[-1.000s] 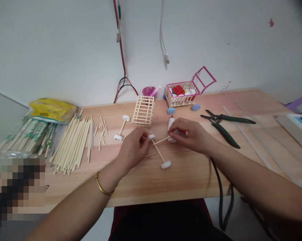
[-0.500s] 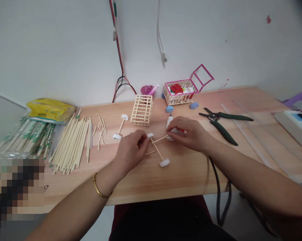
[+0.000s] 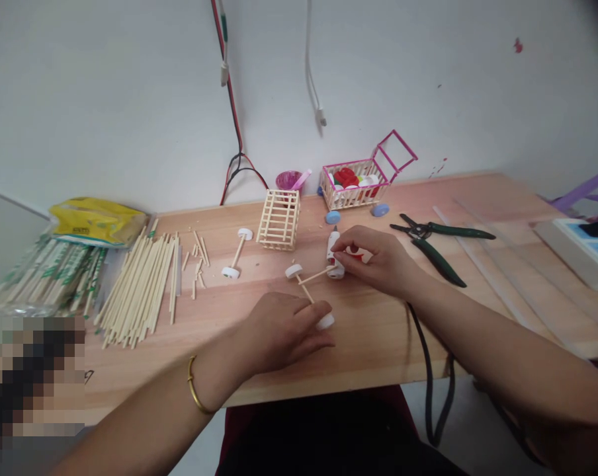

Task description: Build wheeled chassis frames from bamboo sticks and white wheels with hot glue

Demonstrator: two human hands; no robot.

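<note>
My right hand [image 3: 376,261] pinches one end of a thin wooden stick [image 3: 315,275], whose other end meets a wooden axle [image 3: 306,291] with white wheels. One wheel [image 3: 294,270] shows fully at the axle's far end. The near wheel [image 3: 325,322] is partly covered by my left hand [image 3: 289,332]. My left fingers are stretched out and apart around that wheel; whether they touch it is unclear. Behind my right fingers stands what looks like a white glue gun [image 3: 333,246], mostly hidden. Left of it lies another axle [image 3: 238,251] with two white wheels.
A stick-built basket [image 3: 278,220] and a pink-trimmed cart [image 3: 356,185] sit at the back. Green-handled cutters [image 3: 440,261] and clear strips [image 3: 482,264] lie right. Loose sticks [image 3: 140,291], offcuts [image 3: 198,268] and a yellow packet [image 3: 96,220] lie left. A black cord [image 3: 428,370] hangs over the front edge.
My left hand has moved from the axle's far wheel toward me, down to the near wheel, and its fingers have spread. My right hand keeps its pinch on the stick.
</note>
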